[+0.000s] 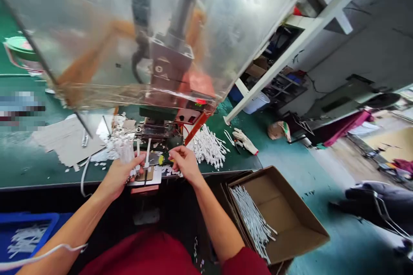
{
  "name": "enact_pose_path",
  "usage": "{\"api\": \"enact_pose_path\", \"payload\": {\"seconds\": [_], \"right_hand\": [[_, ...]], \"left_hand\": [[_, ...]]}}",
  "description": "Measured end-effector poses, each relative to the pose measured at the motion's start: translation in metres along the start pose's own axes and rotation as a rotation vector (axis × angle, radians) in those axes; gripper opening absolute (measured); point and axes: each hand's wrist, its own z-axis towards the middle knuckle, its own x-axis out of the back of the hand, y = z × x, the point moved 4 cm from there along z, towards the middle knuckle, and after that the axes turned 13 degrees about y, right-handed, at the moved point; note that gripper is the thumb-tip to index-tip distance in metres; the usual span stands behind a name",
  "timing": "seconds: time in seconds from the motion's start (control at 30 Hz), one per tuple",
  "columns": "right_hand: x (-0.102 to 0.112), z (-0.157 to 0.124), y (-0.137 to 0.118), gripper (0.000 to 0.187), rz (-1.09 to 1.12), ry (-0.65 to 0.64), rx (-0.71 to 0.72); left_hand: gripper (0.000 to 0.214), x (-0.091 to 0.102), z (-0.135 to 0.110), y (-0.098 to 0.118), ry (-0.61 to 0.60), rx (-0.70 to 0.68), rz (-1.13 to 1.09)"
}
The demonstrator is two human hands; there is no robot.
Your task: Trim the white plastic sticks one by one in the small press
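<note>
Bundle of white plastic strips stood upright in the clenched left hand, long axis near vertical, tips pointing up. Right hand curled its fingers over a yellow-and-black tool handle (firmness of grip unclear). Risk: a loose grip could shed strips onto the dark metal press beneath the clear plastic shield, beside the heaped white strips.
</note>
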Motion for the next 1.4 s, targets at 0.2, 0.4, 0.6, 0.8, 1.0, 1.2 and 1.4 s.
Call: {"api": "enact_pose_path", "payload": {"seconds": [0.2, 0.4, 0.6, 0.8, 1.0, 1.2, 1.4], "right_hand": [[0.172, 0.067, -0.005, 0.019, -0.860, 0.512, 0.237], [0.218, 0.119, 0.003, 0.016, -1.034, 0.491, 0.215], [0.216, 0.115, -0.009, 0.012, -1.039, 0.547, 0.274], [0.184, 0.067, -0.029, 0.014, -0.806, 0.499, 0.369], [0.063, 0.004, -0.008, 0.033, 0.065, -0.023, 0.005], [-0.044, -0.018, -0.001, 0.035, 0.348, -0.172, -0.161], [-0.070, -0.006, 0.001, 0.035, 0.379, -0.172, -0.165]], "left_hand": [[0.042, -0.006, 0.004, -0.003, -0.022, -0.044, 0.006], [0.050, -0.012, 0.003, 0.004, 0.053, -0.037, 0.074], [0.053, -0.010, 0.014, -0.002, 0.123, 0.030, 0.146], [0.047, 0.006, -0.011, 0.001, 0.113, -0.028, 0.093], [0.032, 0.018, -0.019, 0.009, 0.008, 0.127, -0.345], [0.027, 0.030, -0.016, 0.001, -0.074, 0.181, -0.452], [0.022, 0.035, -0.016, 0.001, -0.122, 0.177, -0.515]]}}
